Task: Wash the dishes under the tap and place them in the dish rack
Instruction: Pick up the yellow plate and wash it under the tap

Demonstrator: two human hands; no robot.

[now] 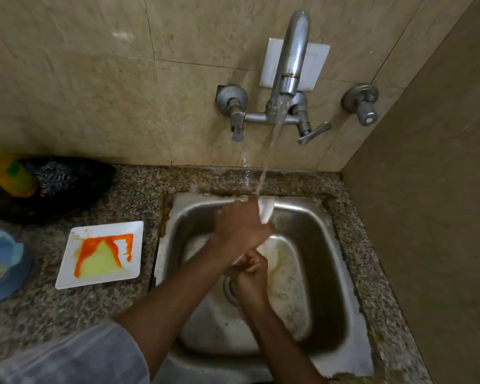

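Two hands over steel sink: left hand and right hand both grip white dish under tap stream; stained square plate waits on counter.

Over a stainless steel sink, the left hand and right hand hold a white plate under water running from a curved chrome wall tap. The right hand's fingers curl on the plate's near edge. On the speckled granite counter lie a square white plate smeared orange and yellow, a blue plastic bowl and a steel scourer
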